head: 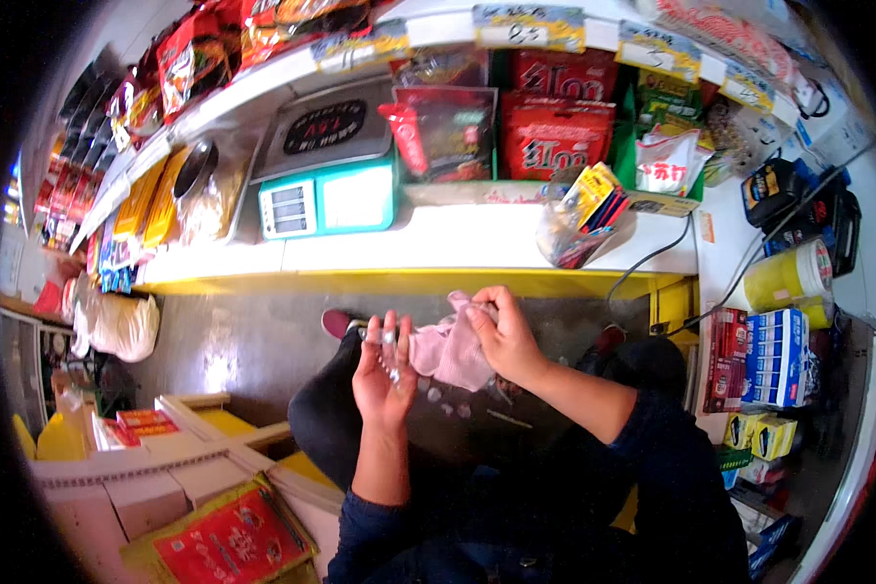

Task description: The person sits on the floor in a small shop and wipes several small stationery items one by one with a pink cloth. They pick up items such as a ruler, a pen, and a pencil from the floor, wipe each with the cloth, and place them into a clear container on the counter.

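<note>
My right hand (509,337) grips a bunched pink ribbed cloth (449,352) by its upper right side. To the left of the cloth, my left hand (385,379) is held palm up, fingers raised and slightly apart. Small clear, shiny pieces (393,371) lie against its palm and fingers; what they are is too small to tell. The cloth's left edge comes close to the left fingers. Below the cloth, between my knees, several small pale round pieces (447,409) and a thin stick (509,418) show against a dark surface.
Ahead runs a white counter (336,254) with a teal weighing scale (328,201), red snack packets (558,139) and a plastic cup of pens (577,223). A cable (752,252) crosses the right-hand counter. At lower left lies a red-and-yellow packet (226,536) on cartons.
</note>
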Demonstrator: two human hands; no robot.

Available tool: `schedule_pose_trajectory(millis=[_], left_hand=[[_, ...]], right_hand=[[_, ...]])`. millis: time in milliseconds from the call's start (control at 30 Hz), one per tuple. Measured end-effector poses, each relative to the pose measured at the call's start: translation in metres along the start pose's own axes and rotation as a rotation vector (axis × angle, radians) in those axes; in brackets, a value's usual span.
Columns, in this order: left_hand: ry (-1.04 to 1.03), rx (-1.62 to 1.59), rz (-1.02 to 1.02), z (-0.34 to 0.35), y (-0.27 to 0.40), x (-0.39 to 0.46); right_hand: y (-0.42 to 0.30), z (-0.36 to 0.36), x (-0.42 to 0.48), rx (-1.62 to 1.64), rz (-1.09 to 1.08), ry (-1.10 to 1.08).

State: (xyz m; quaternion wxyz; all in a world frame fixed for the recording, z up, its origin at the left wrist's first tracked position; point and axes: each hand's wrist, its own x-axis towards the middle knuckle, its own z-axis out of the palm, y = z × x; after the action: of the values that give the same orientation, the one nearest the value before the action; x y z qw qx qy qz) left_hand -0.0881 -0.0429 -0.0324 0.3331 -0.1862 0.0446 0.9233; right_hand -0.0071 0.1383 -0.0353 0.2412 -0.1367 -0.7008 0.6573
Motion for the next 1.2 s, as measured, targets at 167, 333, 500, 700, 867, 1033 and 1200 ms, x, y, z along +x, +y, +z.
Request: schedule_pose_trajectory(millis=[167, 333, 500, 700, 867, 1033, 1200], left_hand=[[-0.116, 0.421, -0.118, -0.015, -0.043, 0.001], [-0.038, 0.477, -0.196, -0.016, -0.046, 0.005], [-0.084, 0.716, -0.061, -0.013, -0.057, 0.008], [-0.011, 0.733, -0.043, -0.008, -0.036, 0.002], [-0.028, 0.672, -0.154, -0.011, 0.004, -0.003], [-0.031, 0.695, -0.183, -0.014, 0.022, 0.000], [0.036, 0.690, -0.180, -0.022, 0.024, -0.001]], right_hand=[[0.010, 0.020, -0.022, -0.377, -0.490, -0.303], [-0.036, -0.025, 0.006, -0.162, -0.027, -0.215], [-0.033, -0.028, -0.011, -0.350, 0.082, -0.411], [-0.058, -0.087, 0.000, 0.063, 0.272, 0.039], [-0.093, -0.167, 0.029, -0.151, -0.006, 0.415], [-0.091, -0.198, 0.058, -0.967, -0.441, 0.331], [-0.087, -0.191, 0.093, -1.427, -0.717, 0.104]])
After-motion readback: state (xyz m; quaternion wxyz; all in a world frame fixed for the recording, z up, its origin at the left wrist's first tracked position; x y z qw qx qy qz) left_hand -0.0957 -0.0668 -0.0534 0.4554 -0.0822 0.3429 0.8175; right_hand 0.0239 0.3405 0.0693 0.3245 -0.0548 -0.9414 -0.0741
